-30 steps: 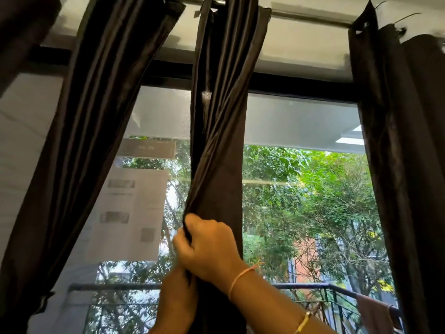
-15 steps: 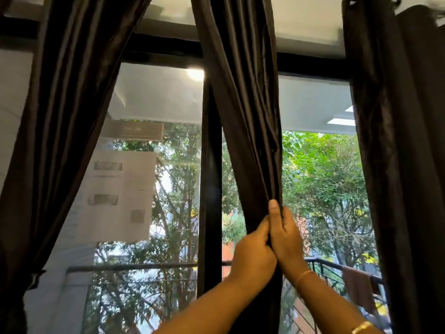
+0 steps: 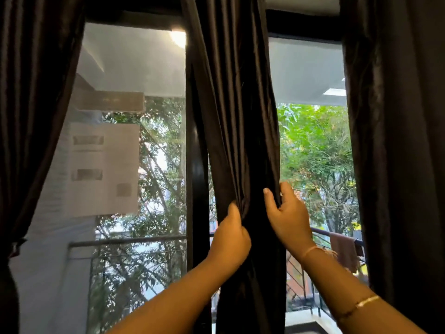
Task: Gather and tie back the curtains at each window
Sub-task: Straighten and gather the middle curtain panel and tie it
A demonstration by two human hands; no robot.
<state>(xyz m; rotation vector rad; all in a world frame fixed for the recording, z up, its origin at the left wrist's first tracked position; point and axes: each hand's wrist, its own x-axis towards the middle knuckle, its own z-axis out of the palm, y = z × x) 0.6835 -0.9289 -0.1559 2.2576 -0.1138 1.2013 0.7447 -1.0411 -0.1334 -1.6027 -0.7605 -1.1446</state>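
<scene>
Indoors, we gather the middle curtain [image 3: 231, 116] at the window.
Our left hand [image 3: 228, 239] grips its bunched folds, fingers curled; our right hand [image 3: 289, 218] pinches its right edge between thumb and fingers. It hangs just beside the dark window post [image 3: 196, 169].

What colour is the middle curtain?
The middle curtain is plain dark brown, seen in the head view.

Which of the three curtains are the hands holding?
The middle curtain: left hand and right hand grip its folds; the left curtain and right curtain hang untouched.
</scene>
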